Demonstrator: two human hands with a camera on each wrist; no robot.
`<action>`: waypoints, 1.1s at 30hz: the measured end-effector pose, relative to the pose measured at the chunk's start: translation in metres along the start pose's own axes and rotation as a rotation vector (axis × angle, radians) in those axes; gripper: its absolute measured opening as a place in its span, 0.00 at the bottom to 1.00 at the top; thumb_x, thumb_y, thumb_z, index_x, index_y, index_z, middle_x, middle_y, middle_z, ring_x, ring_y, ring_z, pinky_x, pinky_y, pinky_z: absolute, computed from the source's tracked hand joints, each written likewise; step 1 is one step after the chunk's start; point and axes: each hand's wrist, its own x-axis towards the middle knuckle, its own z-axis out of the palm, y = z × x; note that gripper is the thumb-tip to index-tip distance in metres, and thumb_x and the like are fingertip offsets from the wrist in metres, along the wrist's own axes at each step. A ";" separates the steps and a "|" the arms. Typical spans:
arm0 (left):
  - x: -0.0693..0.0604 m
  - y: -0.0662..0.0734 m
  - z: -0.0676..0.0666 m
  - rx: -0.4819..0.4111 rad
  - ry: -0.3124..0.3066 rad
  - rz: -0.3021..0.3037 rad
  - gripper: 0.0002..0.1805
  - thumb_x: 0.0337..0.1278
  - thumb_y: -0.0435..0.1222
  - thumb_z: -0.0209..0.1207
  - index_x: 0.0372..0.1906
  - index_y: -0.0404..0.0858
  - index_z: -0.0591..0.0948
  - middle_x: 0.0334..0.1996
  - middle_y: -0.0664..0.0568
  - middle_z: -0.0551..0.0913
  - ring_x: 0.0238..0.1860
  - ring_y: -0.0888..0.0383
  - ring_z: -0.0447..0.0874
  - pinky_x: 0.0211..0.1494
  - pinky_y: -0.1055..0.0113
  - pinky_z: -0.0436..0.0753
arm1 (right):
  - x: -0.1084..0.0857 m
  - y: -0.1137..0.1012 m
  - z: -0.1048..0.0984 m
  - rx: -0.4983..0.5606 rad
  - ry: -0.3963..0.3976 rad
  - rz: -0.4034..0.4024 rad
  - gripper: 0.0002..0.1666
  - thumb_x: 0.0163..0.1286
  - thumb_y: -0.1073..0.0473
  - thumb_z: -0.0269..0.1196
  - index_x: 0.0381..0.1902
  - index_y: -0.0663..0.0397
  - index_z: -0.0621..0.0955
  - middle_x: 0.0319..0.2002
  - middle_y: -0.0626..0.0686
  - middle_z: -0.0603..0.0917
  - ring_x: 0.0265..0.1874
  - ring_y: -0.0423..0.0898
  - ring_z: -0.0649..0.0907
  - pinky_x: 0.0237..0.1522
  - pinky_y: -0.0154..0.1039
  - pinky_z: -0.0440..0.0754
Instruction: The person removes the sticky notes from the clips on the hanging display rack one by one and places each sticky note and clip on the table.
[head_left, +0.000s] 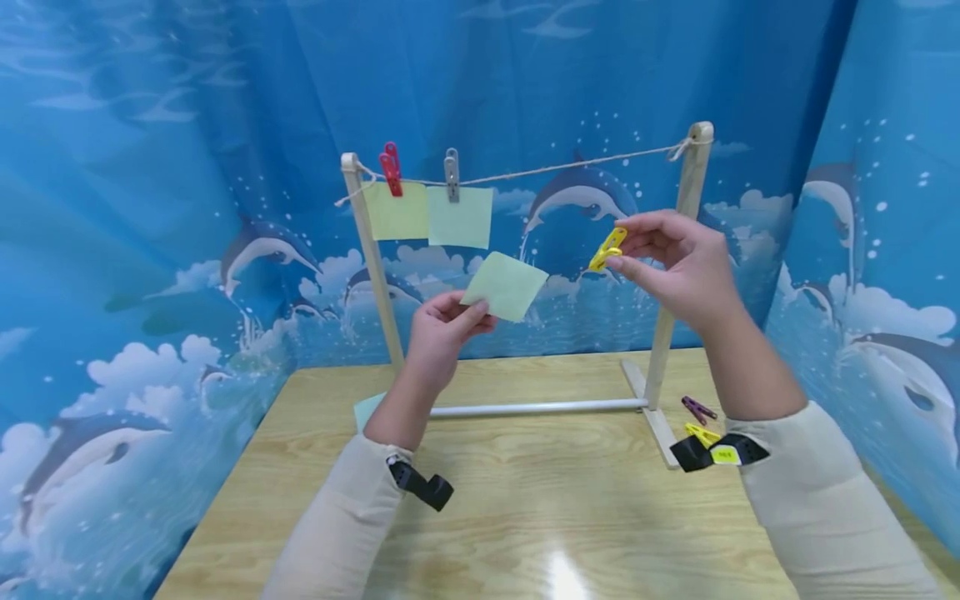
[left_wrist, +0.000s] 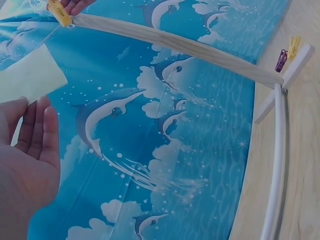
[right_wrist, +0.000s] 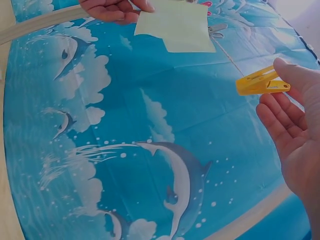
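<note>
L hand pinched a pale green note by its lower-left corner, thumb on top, fingers behind; R hand held a yellow clip betw. thumb & fingertips, handles spread, so prob. no real squeeze on it; note was tilted in midair, below the line and apart from it; yellow clip was off to its right, also below the line, in front of the right post; up on the line, left end, a red clip held a yellow-green sheet and a grey clip held a light green sheet, the two sheets abutting or nearly; left post and a white rod made up the rest of the frame; purple clip & spare yellow clip lay on the table by the right foot; another sheet showed beside the L forearm; risks, my read: corner-only pinch could let the note swing or crease; thin line could bounce if pushed, shaking the hung sheets; clip could pop out if squeezed off-axis; forearm could sweep the table sheet; text: tiny marks on the R wrist label, illegible at this res; no brand readable anywhere.
</note>
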 end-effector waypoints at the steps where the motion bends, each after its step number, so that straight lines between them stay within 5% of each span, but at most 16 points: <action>1: -0.001 0.000 -0.002 0.000 0.007 0.003 0.05 0.61 0.29 0.63 0.41 0.34 0.84 0.36 0.46 0.86 0.33 0.55 0.87 0.44 0.60 0.87 | -0.002 0.002 0.000 0.005 0.001 -0.002 0.19 0.59 0.76 0.67 0.50 0.72 0.80 0.40 0.52 0.83 0.37 0.42 0.83 0.44 0.26 0.82; 9: -0.014 -0.005 -0.018 0.019 0.022 0.009 0.04 0.62 0.29 0.62 0.41 0.36 0.83 0.45 0.42 0.84 0.39 0.52 0.86 0.45 0.57 0.86 | -0.024 0.010 -0.003 0.085 0.041 0.027 0.19 0.59 0.77 0.66 0.50 0.72 0.80 0.39 0.54 0.83 0.37 0.43 0.83 0.46 0.27 0.81; 33: -0.036 -0.013 -0.052 -0.003 0.157 -0.033 0.09 0.67 0.31 0.57 0.47 0.31 0.77 0.45 0.42 0.77 0.48 0.46 0.80 0.40 0.59 0.87 | -0.082 0.033 -0.012 0.308 0.147 0.142 0.19 0.60 0.80 0.63 0.50 0.72 0.80 0.41 0.56 0.82 0.40 0.44 0.82 0.47 0.28 0.81</action>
